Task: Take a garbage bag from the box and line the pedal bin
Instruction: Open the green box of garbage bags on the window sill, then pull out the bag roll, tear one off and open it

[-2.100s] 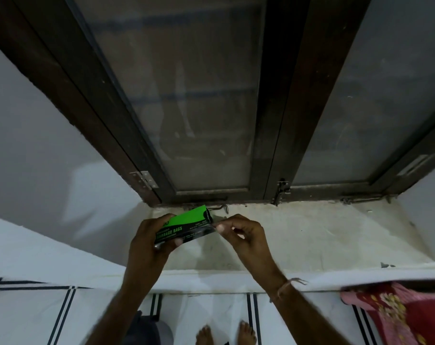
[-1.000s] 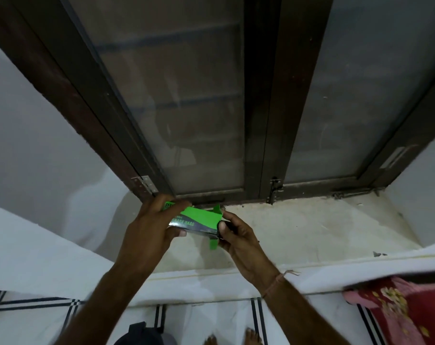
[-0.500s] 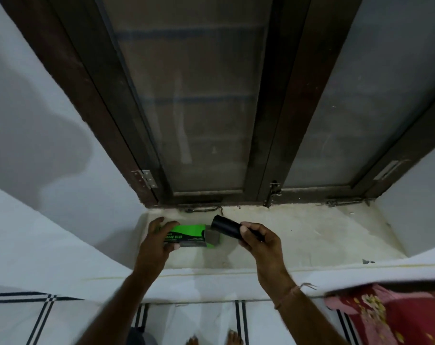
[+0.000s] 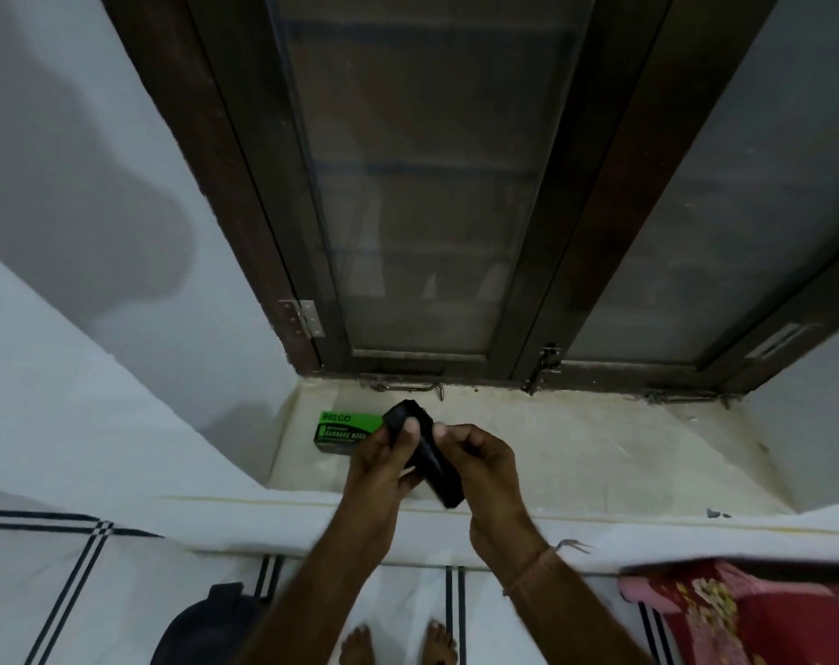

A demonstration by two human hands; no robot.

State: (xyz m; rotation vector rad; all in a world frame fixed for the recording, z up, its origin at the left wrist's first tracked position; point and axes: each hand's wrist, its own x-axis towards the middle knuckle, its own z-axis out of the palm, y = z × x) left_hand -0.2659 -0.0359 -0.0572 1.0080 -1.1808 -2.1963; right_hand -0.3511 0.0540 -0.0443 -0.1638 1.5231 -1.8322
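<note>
two grips, left hand point(image 4: 383, 467) and right hand point(image 4: 485, 465), curl round one bag roll point(image 4: 431, 455) by one box point(image 4: 343, 427).

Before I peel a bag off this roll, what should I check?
1. The black roll of garbage bags is out of the green cardboard box: ok.
2. The left hand grips the roll: ok.
3. The right hand grips the roll: ok.
4. Loose bag edge freed: cannot tell.
5. The box lies flat on the pale stone sill: ok.
6. Pedal bin located: cannot tell; the dark rounded object by the feet is cut off.
</note>
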